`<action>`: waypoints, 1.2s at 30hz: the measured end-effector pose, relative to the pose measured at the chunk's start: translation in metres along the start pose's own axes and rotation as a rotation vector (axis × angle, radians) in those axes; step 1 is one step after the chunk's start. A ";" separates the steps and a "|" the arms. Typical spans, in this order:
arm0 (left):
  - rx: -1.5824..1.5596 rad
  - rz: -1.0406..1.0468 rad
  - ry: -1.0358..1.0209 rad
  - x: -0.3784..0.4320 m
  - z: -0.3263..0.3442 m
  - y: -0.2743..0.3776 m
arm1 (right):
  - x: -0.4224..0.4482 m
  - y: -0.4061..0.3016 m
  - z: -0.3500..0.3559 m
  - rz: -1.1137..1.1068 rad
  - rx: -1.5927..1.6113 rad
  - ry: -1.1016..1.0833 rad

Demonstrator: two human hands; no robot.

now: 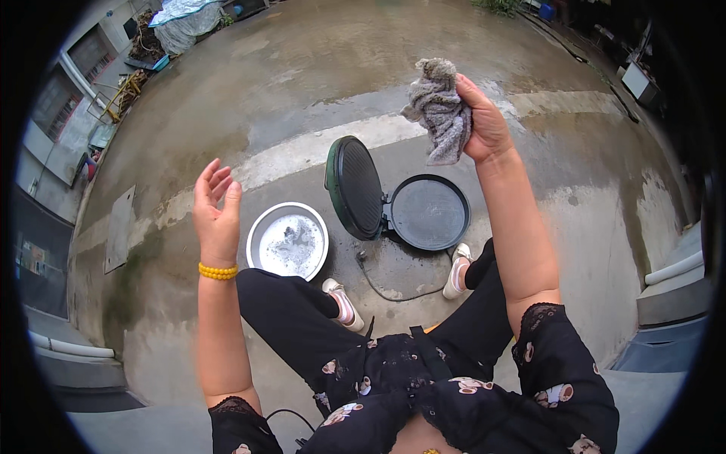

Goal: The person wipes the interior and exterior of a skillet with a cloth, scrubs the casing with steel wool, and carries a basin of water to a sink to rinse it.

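My right hand [489,120] grips a crumpled grey cloth [439,116], raised above the ground and off to the right. My left hand [217,213] is held up at the left with its fingers apart and nothing in it. Between my feet and a little ahead stands a round electric griddle. Its ridged lid [358,190], green on the outside, is tilted up at the left, and its dark lower pan [430,211] lies flat at the right. Left of the griddle, a metal basin [287,240] holds sudsy water with dark bits in it.
The griddle's power cord [385,296] curves over the wet concrete between my white shoes [344,305]. A flat slab [120,228] lies at the left. Farther off, covered piles [187,28] line the left wall, and a white box [639,81] stands at the right edge.
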State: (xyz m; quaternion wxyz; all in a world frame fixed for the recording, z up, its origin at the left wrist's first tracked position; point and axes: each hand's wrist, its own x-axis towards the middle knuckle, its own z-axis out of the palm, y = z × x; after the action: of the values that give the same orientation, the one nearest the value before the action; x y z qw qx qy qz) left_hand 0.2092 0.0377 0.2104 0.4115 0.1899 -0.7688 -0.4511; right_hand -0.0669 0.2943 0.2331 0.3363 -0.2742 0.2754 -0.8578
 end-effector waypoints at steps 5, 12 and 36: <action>-0.006 -0.075 -0.340 -0.036 0.055 0.000 | 0.013 0.077 0.036 0.116 0.044 0.106; -0.284 -0.274 -0.160 -0.026 0.058 -0.028 | 0.026 0.162 0.089 0.352 0.103 0.002; 0.010 -1.130 0.271 -0.129 -0.092 -0.395 | 0.011 0.477 -0.029 0.682 -1.753 -0.459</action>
State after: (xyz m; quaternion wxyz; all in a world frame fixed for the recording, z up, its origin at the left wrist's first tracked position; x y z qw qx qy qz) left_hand 0.3278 -0.1321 -0.1616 0.2007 0.6291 -0.4906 -0.5686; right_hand 0.1106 -0.0024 -0.0970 0.2890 -0.4939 0.8098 -0.1296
